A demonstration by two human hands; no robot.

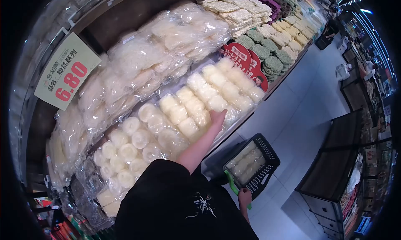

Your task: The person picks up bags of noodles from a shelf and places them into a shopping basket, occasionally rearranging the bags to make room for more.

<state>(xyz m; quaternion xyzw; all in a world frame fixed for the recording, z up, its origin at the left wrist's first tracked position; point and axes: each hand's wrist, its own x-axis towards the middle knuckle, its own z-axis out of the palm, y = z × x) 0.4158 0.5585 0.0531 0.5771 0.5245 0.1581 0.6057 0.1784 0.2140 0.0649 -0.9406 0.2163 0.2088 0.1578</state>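
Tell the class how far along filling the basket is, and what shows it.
Looks done: wrapped packs lie in the basket. In hand: the right hand holds the green handle; the left hand reaches over clear-wrapped bundles on the shelf. Probably left: moving any further pack into the basket; how many are wanted cannot be told.
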